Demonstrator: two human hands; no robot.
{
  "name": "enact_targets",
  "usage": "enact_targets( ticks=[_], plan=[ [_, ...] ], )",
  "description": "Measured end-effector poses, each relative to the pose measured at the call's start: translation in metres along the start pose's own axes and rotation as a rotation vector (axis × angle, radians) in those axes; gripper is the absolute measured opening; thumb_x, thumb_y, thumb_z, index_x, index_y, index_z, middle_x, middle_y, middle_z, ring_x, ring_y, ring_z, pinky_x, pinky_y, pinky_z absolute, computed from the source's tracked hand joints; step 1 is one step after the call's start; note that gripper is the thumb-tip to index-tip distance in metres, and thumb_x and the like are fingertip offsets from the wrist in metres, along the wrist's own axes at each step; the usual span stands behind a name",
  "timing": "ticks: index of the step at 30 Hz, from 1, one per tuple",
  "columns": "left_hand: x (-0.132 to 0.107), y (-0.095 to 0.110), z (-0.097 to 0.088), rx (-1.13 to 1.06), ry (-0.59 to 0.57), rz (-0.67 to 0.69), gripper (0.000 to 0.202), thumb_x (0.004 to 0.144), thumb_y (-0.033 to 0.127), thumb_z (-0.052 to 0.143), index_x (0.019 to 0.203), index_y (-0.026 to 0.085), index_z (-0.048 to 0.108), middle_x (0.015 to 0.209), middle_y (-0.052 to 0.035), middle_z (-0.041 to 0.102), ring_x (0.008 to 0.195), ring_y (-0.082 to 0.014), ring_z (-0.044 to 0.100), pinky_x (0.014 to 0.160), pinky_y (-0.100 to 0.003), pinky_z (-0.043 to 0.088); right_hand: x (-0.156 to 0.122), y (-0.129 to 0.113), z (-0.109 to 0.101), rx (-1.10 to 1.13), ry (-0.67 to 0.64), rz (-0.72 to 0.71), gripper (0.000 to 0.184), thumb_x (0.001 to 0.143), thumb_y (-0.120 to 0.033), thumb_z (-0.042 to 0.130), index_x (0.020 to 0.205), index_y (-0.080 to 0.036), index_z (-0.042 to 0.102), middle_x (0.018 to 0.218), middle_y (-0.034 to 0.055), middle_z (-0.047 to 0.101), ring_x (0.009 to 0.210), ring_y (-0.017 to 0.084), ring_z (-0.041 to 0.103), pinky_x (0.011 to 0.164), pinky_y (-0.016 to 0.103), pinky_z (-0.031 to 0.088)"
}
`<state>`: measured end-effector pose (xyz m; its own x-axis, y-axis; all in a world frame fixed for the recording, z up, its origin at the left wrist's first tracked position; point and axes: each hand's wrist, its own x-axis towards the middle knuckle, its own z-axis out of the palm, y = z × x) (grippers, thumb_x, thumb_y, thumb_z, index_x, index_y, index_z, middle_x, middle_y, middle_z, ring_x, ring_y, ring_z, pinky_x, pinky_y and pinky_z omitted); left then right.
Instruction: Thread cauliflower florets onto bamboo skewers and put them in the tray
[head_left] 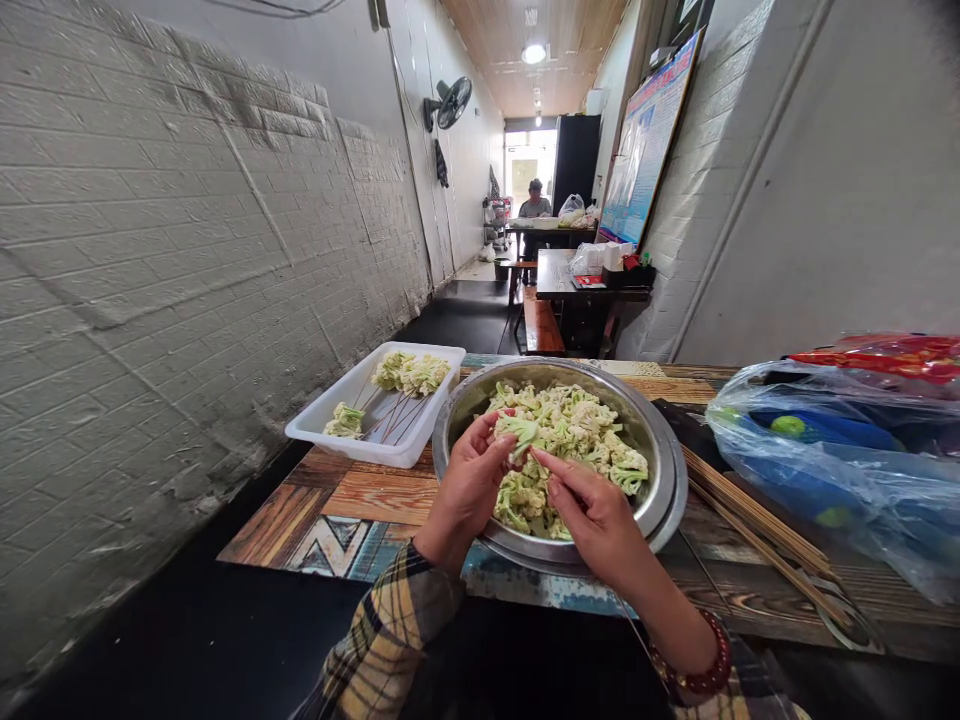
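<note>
Over a large steel bowl [671, 500] heaped with cut cauliflower [577, 430], my left hand [471, 480] pinches a pale green-stemmed cauliflower floret [519, 432]. My right hand [600, 510] is closed on a thin bamboo skewer [636, 628]; its lower end shows beneath my wrist. The fingertips of this hand meet the floret's stem, and whether the skewer's point is inside it cannot be seen. Left of the bowl, a white plastic tray [405, 452] holds several skewers with cauliflower [420, 374] on their ends.
A bundle of bare bamboo skewers [757, 510] lies right of the bowl, beside a clear plastic bag [810, 450] with blue and green contents. The wood-patterned table [375, 495] carries everything. Farther back are another table [559, 275], a bench [541, 322] and a seated person [535, 203].
</note>
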<state>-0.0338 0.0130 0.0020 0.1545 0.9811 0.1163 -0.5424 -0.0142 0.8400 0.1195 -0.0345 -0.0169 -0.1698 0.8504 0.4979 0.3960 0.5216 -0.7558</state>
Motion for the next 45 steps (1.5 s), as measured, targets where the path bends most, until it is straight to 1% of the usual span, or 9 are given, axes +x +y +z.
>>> enact_targets(
  ticks=[9,13,17,23,27,31,36,41,45],
  plan=[
    [-0.0007,-0.0064,-0.004,0.202,0.043,0.116,0.039,0.072,0.022,0.072,0.109,0.019,0.061,0.11,-0.0051,0.064,0.094,-0.0152,0.058,0.083,-0.025,0.044,0.0018,-0.0012,0.0006,0.019,0.026,-0.018,0.036,0.093,-0.02,0.046,0.126,-0.023,0.062,0.116,0.0084,0.068,0.105,0.02,0.063,0.092,0.036,0.05],
    [-0.0029,-0.0071,-0.003,0.311,0.032,0.177,0.038,0.075,0.024,0.07,0.112,0.019,0.059,0.109,-0.0054,0.063,0.099,-0.017,0.056,0.086,-0.027,0.044,0.0018,0.0018,0.0011,0.026,0.039,-0.035,0.036,0.093,-0.02,0.046,0.125,-0.023,0.062,0.116,0.0086,0.069,0.106,0.021,0.063,0.092,0.036,0.05],
    [-0.0051,-0.0063,-0.0004,0.392,0.027,0.215,0.038,0.076,0.024,0.069,0.112,0.019,0.059,0.106,-0.0051,0.063,0.098,-0.017,0.056,0.084,-0.027,0.044,0.0006,0.0054,0.0023,0.031,0.068,-0.039,0.035,0.092,-0.02,0.047,0.124,-0.023,0.063,0.116,0.0086,0.069,0.104,0.02,0.064,0.089,0.034,0.051],
    [-0.0075,-0.0062,0.0019,0.414,-0.005,0.215,0.039,0.074,0.023,0.07,0.111,0.019,0.059,0.102,-0.0032,0.062,0.091,-0.0143,0.056,0.08,-0.024,0.044,-0.0021,0.005,0.0037,0.038,0.138,-0.026,0.032,0.091,-0.021,0.05,0.117,-0.023,0.068,0.09,0.0057,0.072,0.083,0.018,0.066,0.074,0.03,0.053],
    [-0.0072,-0.0062,0.001,0.277,-0.013,0.158,0.031,0.074,0.023,0.071,0.103,0.019,0.061,0.096,-0.0022,0.063,0.088,-0.0132,0.056,0.076,-0.022,0.045,-0.0036,0.0053,0.0049,0.094,0.138,-0.008,0.032,0.091,-0.021,0.049,0.117,-0.021,0.068,0.095,0.0065,0.071,0.087,0.018,0.066,0.077,0.031,0.054],
    [-0.0057,-0.0062,-0.0011,0.1,-0.061,0.035,0.023,0.077,0.032,0.068,0.095,0.019,0.063,0.095,-0.0033,0.063,0.082,-0.0131,0.058,0.069,-0.023,0.047,-0.0041,0.0062,0.0055,0.085,0.13,-0.019,0.033,0.092,-0.022,0.048,0.119,-0.019,0.066,0.101,0.0083,0.071,0.089,0.018,0.066,0.079,0.031,0.054],
    [-0.0054,-0.0036,0.0002,0.089,-0.064,-0.07,0.022,0.072,0.031,0.074,0.086,0.016,0.064,0.085,-0.0016,0.062,0.07,-0.0102,0.056,0.063,-0.023,0.05,-0.0041,0.0054,0.005,0.055,0.141,-0.044,0.032,0.091,-0.021,0.049,0.118,-0.019,0.067,0.106,0.0093,0.071,0.099,0.02,0.065,0.084,0.033,0.053],
    [-0.0057,-0.003,0.0028,0.086,-0.043,-0.068,0.022,0.068,0.028,0.077,0.08,0.016,0.064,0.076,0.001,0.06,0.064,-0.0081,0.053,0.058,-0.021,0.046,-0.0036,0.0053,0.0054,0.054,0.148,-0.034,0.032,0.09,-0.022,0.05,0.117,-0.021,0.067,0.107,0.0089,0.072,0.098,0.021,0.066,0.084,0.034,0.053],
    [-0.0048,-0.0056,0.0029,0.141,-0.011,0.02,0.021,0.068,0.028,0.076,0.079,0.016,0.064,0.073,0.0012,0.059,0.063,-0.0086,0.052,0.058,-0.021,0.043,-0.0019,0.0019,0.0049,0.034,0.149,0.045,0.025,0.089,-0.025,0.051,0.102,-0.019,0.072,0.092,0.007,0.074,0.081,0.019,0.068,0.072,0.03,0.054]
  ],
)
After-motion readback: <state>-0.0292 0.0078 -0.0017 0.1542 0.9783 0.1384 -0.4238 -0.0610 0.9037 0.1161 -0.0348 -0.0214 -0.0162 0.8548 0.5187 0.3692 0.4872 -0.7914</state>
